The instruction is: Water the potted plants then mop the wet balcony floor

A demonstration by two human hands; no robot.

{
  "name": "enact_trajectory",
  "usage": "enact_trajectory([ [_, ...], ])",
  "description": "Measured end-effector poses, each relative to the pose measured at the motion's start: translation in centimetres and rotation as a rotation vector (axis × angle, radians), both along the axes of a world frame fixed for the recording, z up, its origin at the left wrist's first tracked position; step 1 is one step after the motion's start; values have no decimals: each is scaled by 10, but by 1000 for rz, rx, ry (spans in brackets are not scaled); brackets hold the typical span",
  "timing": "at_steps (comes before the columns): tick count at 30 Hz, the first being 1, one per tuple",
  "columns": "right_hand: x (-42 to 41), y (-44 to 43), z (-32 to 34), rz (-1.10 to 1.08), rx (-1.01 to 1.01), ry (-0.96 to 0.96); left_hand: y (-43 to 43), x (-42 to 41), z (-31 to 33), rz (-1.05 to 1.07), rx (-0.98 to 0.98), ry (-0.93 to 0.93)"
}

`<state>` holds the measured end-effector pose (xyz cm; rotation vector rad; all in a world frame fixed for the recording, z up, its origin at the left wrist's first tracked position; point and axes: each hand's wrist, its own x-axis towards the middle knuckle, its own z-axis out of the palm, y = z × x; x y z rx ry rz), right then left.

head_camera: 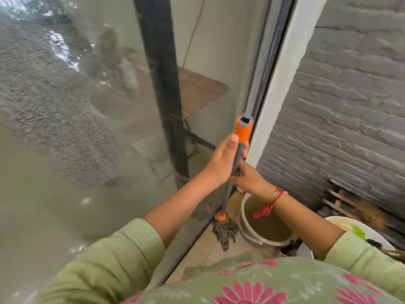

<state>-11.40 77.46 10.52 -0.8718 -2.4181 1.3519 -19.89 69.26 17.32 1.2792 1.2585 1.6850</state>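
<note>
Mop (235,172) stands upright in the balcony corner against the glass door (208,62), both hands on its grey handle. Left hand (221,161) wraps the shaft just below the orange grip cap (243,130), fingers curled around it, thumb up along the orange part. Right hand (247,178) clamps the shaft right under the left one, fingers closed round it. String mop head (225,232) rests on the tiled floor (203,249) at the foot of the door, touching or just beside the white bucket (244,224). Bucket sits right of the mop head and holds murky brownish water, fairly full. Second white container (372,235) further right of the bucket, by the grey stone wall (350,95); looks like a plant pot with a green leaf at its rim, contents mostly hidden by the arm. Judgement: watering seems finished, mopping stage in hand, either starting or between rinses. Floor wetness can't be told from this view, so how much mopping remains is unclear.
</note>
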Motion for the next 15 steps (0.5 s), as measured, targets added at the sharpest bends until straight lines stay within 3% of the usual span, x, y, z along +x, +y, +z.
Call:
enact_trajectory([
  [3,-6,-18,-21,97,-93,-176,-37,1,-10,50,21,-10],
  [9,-19,-62,-49,220,-19,-398,-109,6,-39,216,60,-20],
  [12,-29,-83,-59,251,76,-416,-139,4,-35,311,0,-40],
  [15,-38,-107,-58,262,194,-375,-170,-12,-34,314,75,-4],
])
